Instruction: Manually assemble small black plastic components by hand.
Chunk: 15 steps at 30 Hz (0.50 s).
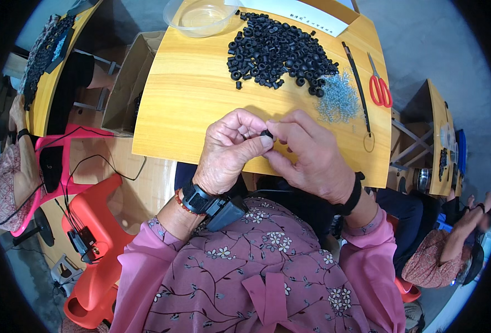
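Close together above the table's near edge, my two hands meet at the fingertips. Between the thumb and forefinger of my left hand (228, 145) is a small black rubber-like piece (266, 134). The fingers of my right hand (311, 156) pinch at the same spot; whether they grip that piece or something tiny in it is hidden. Beyond them lies a heap of small black ring- and spool-shaped pieces (278, 50). To its right spreads a pile of tiny pale-blue clear pieces (337, 97).
Right of the piles lie a thin black rod (356, 77) with a wire loop and red-handled scissors (379, 89). A clear plastic bowl (201, 22) and white box (306, 14) stand at the back. A cardboard box (124, 91) and red chair (95, 238) are left. Other people sit either side.
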Each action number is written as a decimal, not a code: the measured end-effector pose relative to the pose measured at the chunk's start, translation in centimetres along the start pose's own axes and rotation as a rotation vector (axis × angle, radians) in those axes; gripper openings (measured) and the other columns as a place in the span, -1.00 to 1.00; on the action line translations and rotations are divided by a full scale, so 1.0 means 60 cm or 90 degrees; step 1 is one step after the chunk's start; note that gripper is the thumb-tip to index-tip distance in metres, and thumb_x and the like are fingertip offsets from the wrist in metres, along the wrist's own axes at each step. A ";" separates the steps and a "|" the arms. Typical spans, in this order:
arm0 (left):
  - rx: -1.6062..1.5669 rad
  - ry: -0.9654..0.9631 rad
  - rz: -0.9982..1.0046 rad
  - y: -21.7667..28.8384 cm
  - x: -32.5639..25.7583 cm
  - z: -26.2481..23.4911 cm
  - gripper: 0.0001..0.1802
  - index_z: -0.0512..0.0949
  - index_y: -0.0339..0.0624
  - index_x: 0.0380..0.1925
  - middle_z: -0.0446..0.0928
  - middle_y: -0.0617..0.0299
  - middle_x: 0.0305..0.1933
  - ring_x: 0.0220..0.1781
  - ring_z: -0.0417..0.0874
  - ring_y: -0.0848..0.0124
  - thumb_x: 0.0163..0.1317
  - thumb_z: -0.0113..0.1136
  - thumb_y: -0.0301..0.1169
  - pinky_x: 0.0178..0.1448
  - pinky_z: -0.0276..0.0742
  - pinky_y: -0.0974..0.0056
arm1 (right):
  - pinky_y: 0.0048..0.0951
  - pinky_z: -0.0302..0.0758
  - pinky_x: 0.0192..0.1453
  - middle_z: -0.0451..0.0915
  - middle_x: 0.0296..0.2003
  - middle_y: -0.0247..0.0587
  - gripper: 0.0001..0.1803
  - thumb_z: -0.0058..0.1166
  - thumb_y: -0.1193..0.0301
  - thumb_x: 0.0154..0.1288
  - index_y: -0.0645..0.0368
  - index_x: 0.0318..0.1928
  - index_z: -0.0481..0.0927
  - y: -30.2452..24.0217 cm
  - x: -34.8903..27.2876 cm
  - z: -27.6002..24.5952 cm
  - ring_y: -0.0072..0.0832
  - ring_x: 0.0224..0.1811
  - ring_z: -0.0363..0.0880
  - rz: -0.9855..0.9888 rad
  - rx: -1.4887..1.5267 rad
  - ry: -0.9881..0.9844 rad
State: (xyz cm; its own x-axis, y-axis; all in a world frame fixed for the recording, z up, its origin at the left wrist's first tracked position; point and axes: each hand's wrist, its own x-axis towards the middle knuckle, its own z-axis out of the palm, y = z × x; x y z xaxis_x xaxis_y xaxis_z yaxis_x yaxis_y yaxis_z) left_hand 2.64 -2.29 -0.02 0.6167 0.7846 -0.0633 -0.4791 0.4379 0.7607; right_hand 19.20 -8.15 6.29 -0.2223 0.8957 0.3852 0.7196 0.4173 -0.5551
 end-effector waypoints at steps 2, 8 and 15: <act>-0.001 -0.008 -0.020 0.003 0.001 -0.002 -0.85 0.54 -0.26 -0.21 0.66 0.23 -0.18 -0.17 0.65 0.56 0.27 0.23 -0.69 -0.06 0.63 0.41 | -0.25 0.52 -0.34 0.44 -0.35 -0.12 -0.70 0.29 0.55 0.08 0.23 -0.16 0.51 0.001 -0.001 0.004 -0.18 -0.37 0.56 -0.011 -0.049 0.005; 0.000 -0.032 -0.028 0.002 0.001 -0.007 -0.86 0.55 -0.26 -0.21 0.65 0.24 -0.19 -0.16 0.65 0.56 0.30 0.19 -0.70 0.01 0.61 0.43 | -0.23 0.50 -0.36 0.42 -0.38 -0.14 -0.74 0.27 0.53 0.06 0.22 -0.23 0.49 0.005 -0.009 0.018 -0.20 -0.41 0.54 -0.011 -0.093 0.031; -0.012 0.003 -0.048 0.012 0.002 0.007 -0.94 0.57 -0.29 -0.20 0.67 0.19 -0.17 -0.21 0.64 0.55 0.36 0.18 -0.59 -0.06 0.60 0.40 | -0.24 0.47 -0.42 0.42 -0.45 -0.15 -0.71 0.29 0.57 0.01 0.24 -0.22 0.51 0.012 -0.009 0.011 -0.21 -0.46 0.52 0.006 -0.041 0.054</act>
State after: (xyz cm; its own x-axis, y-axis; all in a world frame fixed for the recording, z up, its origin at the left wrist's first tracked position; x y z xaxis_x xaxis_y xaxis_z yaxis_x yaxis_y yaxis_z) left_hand 2.63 -2.05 0.78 0.6488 0.7509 -0.1231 -0.4433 0.5044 0.7410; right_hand 19.41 -8.24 5.20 -0.1606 0.8826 0.4419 0.7629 0.3950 -0.5118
